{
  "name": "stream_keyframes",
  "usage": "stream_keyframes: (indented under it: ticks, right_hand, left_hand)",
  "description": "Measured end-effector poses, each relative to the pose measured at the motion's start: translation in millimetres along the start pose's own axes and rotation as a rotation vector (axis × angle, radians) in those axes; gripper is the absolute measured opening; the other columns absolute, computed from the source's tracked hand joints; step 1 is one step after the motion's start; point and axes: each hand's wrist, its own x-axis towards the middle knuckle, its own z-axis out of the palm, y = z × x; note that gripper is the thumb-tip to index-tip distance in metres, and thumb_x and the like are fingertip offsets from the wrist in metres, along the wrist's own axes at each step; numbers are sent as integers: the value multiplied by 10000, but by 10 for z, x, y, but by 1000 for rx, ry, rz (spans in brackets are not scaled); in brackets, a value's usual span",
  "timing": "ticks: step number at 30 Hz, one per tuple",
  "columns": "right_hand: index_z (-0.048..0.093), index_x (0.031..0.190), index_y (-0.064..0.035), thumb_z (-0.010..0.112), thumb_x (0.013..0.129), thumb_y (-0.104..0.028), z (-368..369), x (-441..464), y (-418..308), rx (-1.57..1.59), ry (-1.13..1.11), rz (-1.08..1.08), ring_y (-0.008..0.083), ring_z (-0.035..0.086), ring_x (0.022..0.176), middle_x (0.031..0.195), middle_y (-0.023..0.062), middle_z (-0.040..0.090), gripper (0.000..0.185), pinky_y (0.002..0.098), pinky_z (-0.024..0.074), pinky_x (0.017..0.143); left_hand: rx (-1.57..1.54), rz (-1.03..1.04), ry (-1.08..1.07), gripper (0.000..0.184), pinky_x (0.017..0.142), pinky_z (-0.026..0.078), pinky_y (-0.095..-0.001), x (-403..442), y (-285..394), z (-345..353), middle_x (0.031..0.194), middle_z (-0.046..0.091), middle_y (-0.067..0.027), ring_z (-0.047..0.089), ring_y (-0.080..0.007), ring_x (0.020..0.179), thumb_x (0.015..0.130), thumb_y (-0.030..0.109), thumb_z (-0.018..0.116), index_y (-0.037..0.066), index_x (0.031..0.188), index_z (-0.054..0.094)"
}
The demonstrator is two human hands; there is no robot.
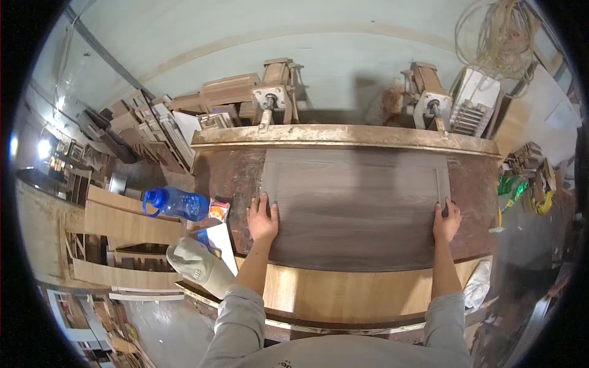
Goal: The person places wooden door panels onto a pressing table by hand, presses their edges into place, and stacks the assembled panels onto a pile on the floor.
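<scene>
A grey wood-grain cabinet door [359,208] with a framed edge lies flat on the brown worktable of a clamping press. Its far edge reaches the long metal press bar [350,136]. My left hand [262,222] grips the door's left side edge, and my right hand [446,222] holds the right side edge at about the same height. Both thumbs are on the inner side, with the fingers along the edges; the fingertips' undersides are hidden. Along the table's front, a light wood board [350,294] runs beneath the near edge of the door.
Two cylinders [270,98] with rods push on the bar. To the left are a blue water bottle [178,203], a small red packet [218,210] and a pale cloth item [199,267]. A white rag [478,284] hangs at the front right. Stacked boards [153,132] stand behind left.
</scene>
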Motion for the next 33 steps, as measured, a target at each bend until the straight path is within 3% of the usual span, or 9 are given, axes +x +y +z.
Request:
stream_keyframes:
  ticks: [11, 22, 33]
  right_hand:
    - [623, 1223, -168, 681, 840, -317, 6, -13, 24, -12, 19, -43, 325, 526, 1131, 1212, 104, 579, 414, 449, 414, 965]
    - [614, 1214, -153, 669, 832, -301, 35, 3, 11, -2, 26, -81, 353, 526, 1119, 1206, 128, 578, 413, 464, 410, 960]
    - [582, 1254, -185, 661, 830, -282, 17, 22, 3, -32, -12, -44, 315, 501, 1170, 1281, 73, 558, 442, 453, 392, 990]
  left_hand:
    - [-44, 13, -6, 496, 1119, 267, -488, 0, 77, -54, 1341, 483, -239, 407, -388, 1299, 924, 351, 522, 132, 1368, 489]
    - [-48, -24, -14, 507, 1130, 252, -489, 10, 74, -66, 1354, 484, -206, 388, -365, 1321, 916, 361, 532, 130, 1366, 492]
    - [-28, -9, 11, 507, 1123, 272, -481, -1, 90, -54, 1361, 479, -209, 407, -372, 1305, 910, 364, 541, 147, 1365, 497]
